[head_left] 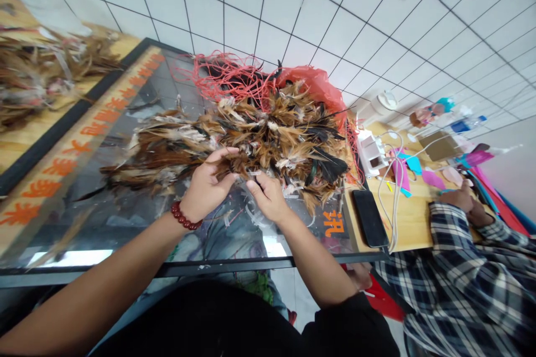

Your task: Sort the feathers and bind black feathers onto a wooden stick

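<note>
A large heap of brown, cream and black feathers [272, 128] lies across the glass tabletop [138, 228] before me. At its near edge, my left hand [211, 181], with a dark red bead bracelet [184, 217] on the wrist, curls thumb and fingers round a small bunch of brown feathers [239, 164]. Close beside it, my right hand [268, 195] is closed at the near end of the same bunch, thumb against fingers. Its fingertips are partly hidden, so any small thing between them does not show.
Pink string [230, 78] and a red plastic bag [314, 86] lie behind the heap. More feathers [46, 72] are at the left. To the right are a phone [369, 217], a white power strip [371, 153], cables and a person in a plaid sleeve [456, 245].
</note>
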`<state>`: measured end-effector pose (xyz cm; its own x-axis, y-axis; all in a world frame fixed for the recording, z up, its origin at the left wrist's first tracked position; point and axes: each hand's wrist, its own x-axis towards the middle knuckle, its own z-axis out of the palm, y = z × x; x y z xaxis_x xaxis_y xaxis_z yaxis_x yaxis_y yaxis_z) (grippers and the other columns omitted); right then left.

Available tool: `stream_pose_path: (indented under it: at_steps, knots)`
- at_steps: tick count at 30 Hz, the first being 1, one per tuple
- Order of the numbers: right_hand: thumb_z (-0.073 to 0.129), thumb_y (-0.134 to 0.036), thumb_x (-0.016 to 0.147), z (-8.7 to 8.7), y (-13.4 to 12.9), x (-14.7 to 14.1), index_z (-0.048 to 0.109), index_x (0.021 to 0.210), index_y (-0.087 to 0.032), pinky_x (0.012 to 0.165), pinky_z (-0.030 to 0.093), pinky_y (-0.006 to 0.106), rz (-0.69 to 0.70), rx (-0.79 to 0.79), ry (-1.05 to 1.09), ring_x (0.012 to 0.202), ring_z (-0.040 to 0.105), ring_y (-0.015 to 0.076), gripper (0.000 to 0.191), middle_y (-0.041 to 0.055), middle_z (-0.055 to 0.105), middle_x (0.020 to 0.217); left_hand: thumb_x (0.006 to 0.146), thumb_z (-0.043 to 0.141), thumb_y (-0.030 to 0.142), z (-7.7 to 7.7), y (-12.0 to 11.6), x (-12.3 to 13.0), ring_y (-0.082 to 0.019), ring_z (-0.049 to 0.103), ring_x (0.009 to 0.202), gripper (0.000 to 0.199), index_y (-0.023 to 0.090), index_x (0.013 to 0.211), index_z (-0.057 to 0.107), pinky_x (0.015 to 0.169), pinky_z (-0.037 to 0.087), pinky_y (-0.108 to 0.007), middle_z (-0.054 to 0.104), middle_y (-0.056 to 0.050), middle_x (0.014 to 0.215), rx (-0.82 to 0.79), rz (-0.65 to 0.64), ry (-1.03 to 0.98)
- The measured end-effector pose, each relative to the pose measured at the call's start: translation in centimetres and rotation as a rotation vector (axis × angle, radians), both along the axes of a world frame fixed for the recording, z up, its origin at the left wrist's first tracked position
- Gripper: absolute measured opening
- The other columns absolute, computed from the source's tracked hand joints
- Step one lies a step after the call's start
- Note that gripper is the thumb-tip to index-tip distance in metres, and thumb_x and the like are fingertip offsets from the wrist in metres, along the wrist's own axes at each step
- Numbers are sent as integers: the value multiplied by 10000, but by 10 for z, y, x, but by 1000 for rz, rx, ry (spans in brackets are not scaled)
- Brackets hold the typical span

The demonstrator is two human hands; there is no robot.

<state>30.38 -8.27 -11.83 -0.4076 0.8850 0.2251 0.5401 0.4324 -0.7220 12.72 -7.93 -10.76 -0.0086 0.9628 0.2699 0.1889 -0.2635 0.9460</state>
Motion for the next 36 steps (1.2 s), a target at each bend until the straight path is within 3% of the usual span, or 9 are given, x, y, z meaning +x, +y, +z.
stream_pose_path:
  at_steps: [5,9,14,18,27,36]
  knots:
    - [290,-509,987,-1,0,-1,450,781,-215,597,327,245,-14,-47,-11,604,444,135,393,-9,461,641,767,599,177,2,-5,0,-248,619,1146,430,183,1196,631,1023,489,-389,664,-86,1223,46,1,123]
    - [282,-523,982,-3,1,-1,368,719,-228,577,301,247,-8,-70,-23,567,407,130,404,-24,399,595,758,626,194,4,-5,1,-258,632,1122,427,196,1184,645,1017,492,-397,673,-91,1214,14,-22,88]
    - [309,-493,992,-1,-1,1,466,796,-221,622,348,258,-7,-41,-4,631,477,151,370,6,504,673,734,714,309,9,-3,3,-243,667,1000,417,158,1119,661,951,531,-377,661,-124,1223,-96,-27,-107]
    - [337,-482,991,2,-2,1,527,880,-214,639,361,264,2,-20,4,652,490,159,347,15,541,713,720,749,381,12,-2,3,-236,658,997,359,146,987,691,941,536,-364,602,-133,1319,-124,-15,-150]
    - [316,-508,977,0,-1,-1,400,714,-217,589,308,243,-13,-54,6,589,415,122,401,-28,406,613,730,735,418,10,-1,2,-275,603,1128,259,167,793,714,992,502,-375,627,-133,1282,-74,-33,-46]
    - [331,-472,983,-1,-1,0,402,728,-221,596,312,259,-10,-5,-1,592,431,131,365,-17,447,633,721,748,443,9,0,1,-283,574,1177,290,162,787,719,1034,468,-391,612,-141,1300,-76,-36,-83]
